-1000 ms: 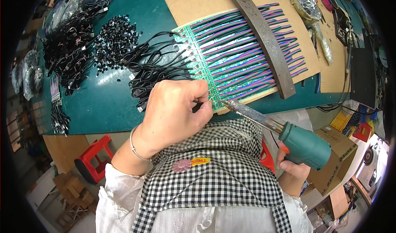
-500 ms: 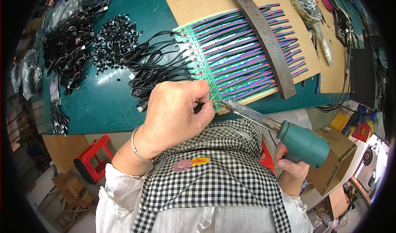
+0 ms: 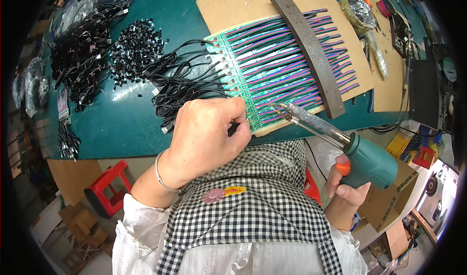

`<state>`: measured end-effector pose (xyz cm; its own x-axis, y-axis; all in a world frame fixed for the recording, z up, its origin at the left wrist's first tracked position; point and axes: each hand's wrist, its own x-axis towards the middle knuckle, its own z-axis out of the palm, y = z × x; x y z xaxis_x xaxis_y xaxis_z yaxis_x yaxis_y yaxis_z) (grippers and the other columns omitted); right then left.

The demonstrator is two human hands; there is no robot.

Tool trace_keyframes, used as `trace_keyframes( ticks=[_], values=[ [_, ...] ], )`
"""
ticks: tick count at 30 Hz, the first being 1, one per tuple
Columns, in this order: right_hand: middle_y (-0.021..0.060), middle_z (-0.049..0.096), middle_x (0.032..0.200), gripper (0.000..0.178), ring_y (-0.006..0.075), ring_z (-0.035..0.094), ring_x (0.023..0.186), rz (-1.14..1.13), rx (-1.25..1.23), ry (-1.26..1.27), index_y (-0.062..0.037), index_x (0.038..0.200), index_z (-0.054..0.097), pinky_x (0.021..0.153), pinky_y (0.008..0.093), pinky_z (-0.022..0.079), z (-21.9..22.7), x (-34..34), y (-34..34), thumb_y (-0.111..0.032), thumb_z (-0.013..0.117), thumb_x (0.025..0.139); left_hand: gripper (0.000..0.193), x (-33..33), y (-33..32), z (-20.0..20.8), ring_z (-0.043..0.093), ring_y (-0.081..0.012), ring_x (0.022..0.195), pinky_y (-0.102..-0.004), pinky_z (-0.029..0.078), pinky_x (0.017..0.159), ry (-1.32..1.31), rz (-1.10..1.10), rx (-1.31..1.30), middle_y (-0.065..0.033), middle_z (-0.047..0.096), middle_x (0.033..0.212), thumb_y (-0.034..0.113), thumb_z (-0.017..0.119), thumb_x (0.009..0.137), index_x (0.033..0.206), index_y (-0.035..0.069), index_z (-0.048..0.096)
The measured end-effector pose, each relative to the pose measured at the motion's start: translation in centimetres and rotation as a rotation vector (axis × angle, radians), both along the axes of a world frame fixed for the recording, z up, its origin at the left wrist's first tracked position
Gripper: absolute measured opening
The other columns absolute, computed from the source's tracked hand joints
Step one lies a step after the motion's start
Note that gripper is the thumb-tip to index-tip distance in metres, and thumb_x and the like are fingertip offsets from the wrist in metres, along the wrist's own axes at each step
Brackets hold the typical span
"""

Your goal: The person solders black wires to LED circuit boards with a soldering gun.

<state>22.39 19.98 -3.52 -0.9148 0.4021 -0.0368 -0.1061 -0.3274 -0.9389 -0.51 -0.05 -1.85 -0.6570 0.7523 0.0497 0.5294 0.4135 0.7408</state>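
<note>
My left hand (image 3: 206, 141) pinches what looks like the end of a black cable at the near left corner of a green circuit board panel (image 3: 237, 63); the fingers partly hide it. My right hand (image 3: 346, 190) is wrapped round the handle of a green soldering gun (image 3: 373, 162) with an orange trigger. The gun's tip hangs over the near edge of the board, a little right of my left fingertips. Along the board's left edge, several black USB cables (image 3: 177, 92) are attached. Rows of multicoloured wires (image 3: 277, 63) run across the board to the right.
A curved dark metal bar (image 3: 311, 53) lies across the wires. Brown cardboard (image 3: 228, 5) is under the board. Heaps of black cables (image 3: 80, 56) and small black connectors (image 3: 136, 46) lie on the green table at left. A red stool (image 3: 109, 190) stands below, and a crumpled bag (image 3: 359, 13) lies at right.
The soldering gun has moved right and its tip has lifted away from the board's corner. A thin second rod beneath its barrel now shows. My left hand has stayed almost in place.
</note>
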Motion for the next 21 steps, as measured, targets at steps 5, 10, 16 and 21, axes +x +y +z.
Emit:
trace_keyframes(
  ticks=[5,10,16,21],
  values=[
    [0.0115,0.050,0.056,0.062,0.0177,0.049,0.042,0.023,-0.065,0.008,0.0165,0.118,0.034,0.036,0.0253,0.042,-0.1,-0.8,-0.1,-0.006,0.066,0.070,0.015,0.1,-1.5,0.4,0.045,-0.0151,0.042,-0.0267,0.036,0.040,0.054,0.011,-0.031,-0.0050,0.050,0.054,0.002,0.069,0.067,0.064,0.004,0.054],
    [0.0124,0.051,0.056,0.062,0.0184,0.049,0.041,0.023,-0.075,0.011,0.0134,0.120,0.034,0.039,0.0263,0.042,-0.1,-0.4,0.2,-0.009,0.066,0.072,0.015,-1.4,-5.7,2.2,0.061,-0.0230,0.062,-0.0318,0.049,0.057,0.110,0.007,0.023,-0.0093,0.062,0.070,0.004,0.073,0.068,0.078,0.003,0.063],
    [0.0084,0.048,0.054,0.062,0.0139,0.044,0.036,0.073,-0.035,0.022,0.0092,0.122,0.032,0.033,0.0236,0.040,-0.3,-1.3,0.4,-0.011,0.065,0.073,0.003,-6.6,-14.2,0.3,0.062,-0.0250,0.063,-0.0324,0.049,0.058,0.424,0.668,-0.045,-0.0099,0.063,0.073,0.006,0.062,0.076,0.078,0.005,0.063],
    [0.0076,0.046,0.052,0.062,0.0137,0.042,0.035,0.088,-0.031,0.049,0.0092,0.121,0.033,0.033,0.0232,0.039,-0.1,-2.5,0.0,-0.011,0.066,0.073,0.017,-10.9,-23.4,-2.2,0.052,-0.0255,0.089,-0.0344,0.045,0.075,0.851,0.885,-0.540,-0.0036,0.058,0.084,0.000,0.063,0.071,0.083,0.012,0.066]
  ],
)
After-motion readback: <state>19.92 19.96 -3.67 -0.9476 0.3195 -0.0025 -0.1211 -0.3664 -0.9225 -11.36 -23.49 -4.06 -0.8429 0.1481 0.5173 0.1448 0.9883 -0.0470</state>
